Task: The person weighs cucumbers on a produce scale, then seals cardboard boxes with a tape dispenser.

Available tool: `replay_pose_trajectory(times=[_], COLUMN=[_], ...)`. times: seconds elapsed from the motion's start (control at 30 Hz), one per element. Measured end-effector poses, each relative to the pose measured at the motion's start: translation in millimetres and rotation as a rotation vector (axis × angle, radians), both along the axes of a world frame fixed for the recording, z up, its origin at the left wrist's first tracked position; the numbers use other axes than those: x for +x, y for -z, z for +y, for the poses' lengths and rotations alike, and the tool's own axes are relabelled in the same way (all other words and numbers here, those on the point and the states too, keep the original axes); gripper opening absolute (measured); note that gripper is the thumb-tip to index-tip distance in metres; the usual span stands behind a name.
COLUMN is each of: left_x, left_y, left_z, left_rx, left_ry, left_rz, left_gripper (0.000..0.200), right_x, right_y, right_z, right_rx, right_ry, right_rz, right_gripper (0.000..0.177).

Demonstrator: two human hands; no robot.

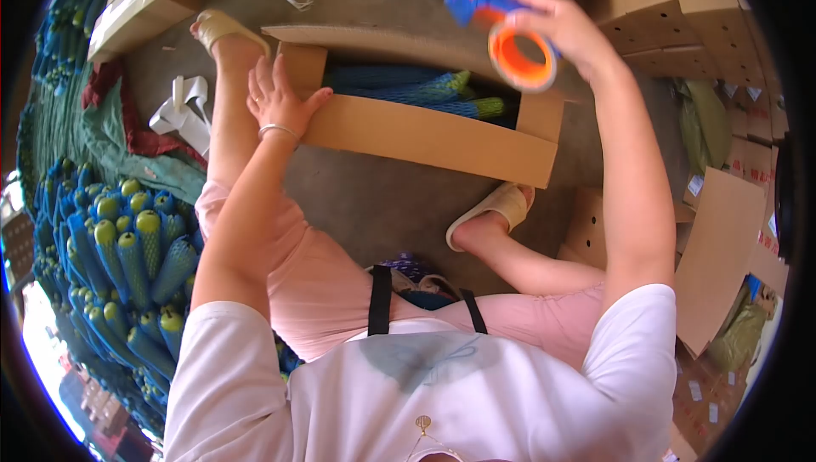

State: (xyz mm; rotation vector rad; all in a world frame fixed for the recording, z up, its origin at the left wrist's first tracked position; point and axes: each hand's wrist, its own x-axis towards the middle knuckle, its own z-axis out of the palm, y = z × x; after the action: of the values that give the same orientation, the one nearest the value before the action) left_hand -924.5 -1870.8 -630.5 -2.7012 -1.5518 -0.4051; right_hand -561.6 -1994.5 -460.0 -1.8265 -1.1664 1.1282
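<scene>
A pile of green fruit in blue foam net sleeves [127, 249] lies far left. The left hand [276, 101] rests flat, fingers spread, on the corner flap of the open brown cardboard box [425, 135] and grips nothing. The right hand [565, 28] is raised above the box's far right end, fingers closed around a blue-and-orange plastic tape dispenser [495, 33].

Bare floor [374, 198] lies open between the carton [425, 135] and the legs [228, 113]. A netted fruit pile [127, 249] blocks the left, stacked boxes [680, 20] crowd the right, and a flap [357, 37] narrows the carton's mouth.
</scene>
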Motion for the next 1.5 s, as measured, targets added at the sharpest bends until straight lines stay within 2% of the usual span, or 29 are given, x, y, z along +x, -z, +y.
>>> replay_pose_trajectory(times=[0.03, 0.1, 0.13, 0.17, 0.2, 0.23, 0.27, 0.3, 0.37, 0.47, 0.53, 0.57, 0.63, 0.67, 0.7, 0.77, 0.83, 0.9, 0.97, 1.03, 1.1, 1.17, 1.23, 1.27, 1.3, 1.37, 1.4, 1.43, 1.5], left_x=[-2, -28, -28, -29, -24, -21, -22, -11, -2, 18, 21, 20, 16, 15, 12, 10, 19, 24, 25, 16, 2, -35, -40, -37, -43, -32, -28, -24, -18], left_y=[4, 40, 42, 33, 17, 9, 14, -5, -8, -17, 3, 24, -15, -34, -44, -53, -53, -43, -24, -35, -38, -2, 15, 24, 66, 72, 108, 109, 105], left_z=[-2, 33, 36, 34, 34, 35, 31, 21, 19, 15, 22, 25, 20, 19, 20, 14, 4, 0, 4, 18, 38, 86, 104, 109, 117, 107, 107, 107, 107], left_rx=[0.060, -0.569, -0.568, -0.561, -0.814, -1.064, -0.579, -0.637, -0.708, -0.719, -0.788, -0.748, -0.306, -0.544, -0.538, -1.601, -1.737, -1.840, -1.724, -1.423, -1.069, -0.883, -0.877, -0.909, -0.902, -0.960, -0.951, -0.955, -0.856], left_ry=[-0.147, -0.370, -0.470, -0.490, -0.542, -0.585, -0.334, -0.368, -0.288, -0.164, -0.163, -0.138, -0.136, -0.205, -0.219, -0.389, -0.422, -0.227, -0.231, -0.196, -0.246, -0.281, -0.292, -0.399, -0.327, -0.273, -0.212, -0.200, -0.144], left_rz=[-0.089, -0.870, -1.157, -1.160, -1.197, -1.232, -0.647, -0.589, -0.602, -0.566, -0.789, -0.942, -0.644, -0.797, -0.800, -0.958, -1.059, -1.369, -1.390, -0.918, -1.039, -0.885, -0.699, -0.545, -0.531, -0.266, -0.215, -0.211, 0.050], left_gripper=[0.064, 0.057, 0.053, 0.053, 0.052, 0.051, 0.052, 0.049, 0.049, 0.048, 0.042, 0.036, 0.031, 0.032, 0.032, 0.031, 0.031, 0.030, 0.026, 0.026, 0.024, 0.028, 0.033, 0.036, 0.036, 0.040, 0.033, 0.033, 0.047], right_x=[-10, -34, -42, -54, -63, -75, -79, -82, -92, -131, -142, -145, -136, -133, -132, -131, -130, -131, -135, -142, -141, -139, -139, -141, -145, -146, -146, -145, -143], right_y=[7, 22, 43, 64, 68, 68, 61, 55, 56, 44, 60, 70, 92, 98, 101, 102, 102, 103, 95, 79, 66, 60, 59, 60, 63, 66, 67, 68, 69], right_z=[-8, -35, -52, -73, -86, -93, -93, -91, -73, -20, 3, 10, 11, 10, 9, 5, 6, 7, 7, 11, 10, 7, 3, 3, 6, 12, 12, 12, 12], right_rx=[-0.125, -0.035, -0.053, -0.007, -0.108, 0.013, 0.003, -0.017, 0.209, 0.389, 0.384, 0.388, 0.399, 0.431, 0.459, 0.456, 0.465, 0.503, 0.495, 0.331, 0.242, 0.157, 0.090, 0.084, 0.098, 0.112, 0.127, 0.140, 0.118], right_ry=[-0.046, -0.052, -0.072, -0.095, -0.149, -0.106, -0.088, -0.066, -0.107, -0.298, -0.344, -0.370, -0.397, -0.357, -0.313, -0.317, -0.318, -0.323, -0.318, -0.359, -0.335, -0.308, -0.324, -0.318, -0.344, -0.361, -0.367, -0.371, -0.363], right_rz=[0.052, 0.108, 0.065, -0.146, -0.404, -0.463, -0.452, -0.436, -0.343, -0.478, -0.495, -0.512, -0.539, -0.504, -0.469, -0.473, -0.483, -0.471, -0.471, -0.506, -0.547, -0.590, -0.660, -0.661, -0.737, -0.819, -0.828, -0.836, -0.818], right_gripper=[0.059, 0.062, 0.064, 0.066, 0.068, 0.067, 0.067, 0.067, 0.067, 0.070, 0.071, 0.072, 0.075, 0.076, 0.077, 0.077, 0.077, 0.077, 0.076, 0.074, 0.073, 0.072, 0.070, 0.070, 0.070, 0.069, 0.069, 0.068, 0.067])
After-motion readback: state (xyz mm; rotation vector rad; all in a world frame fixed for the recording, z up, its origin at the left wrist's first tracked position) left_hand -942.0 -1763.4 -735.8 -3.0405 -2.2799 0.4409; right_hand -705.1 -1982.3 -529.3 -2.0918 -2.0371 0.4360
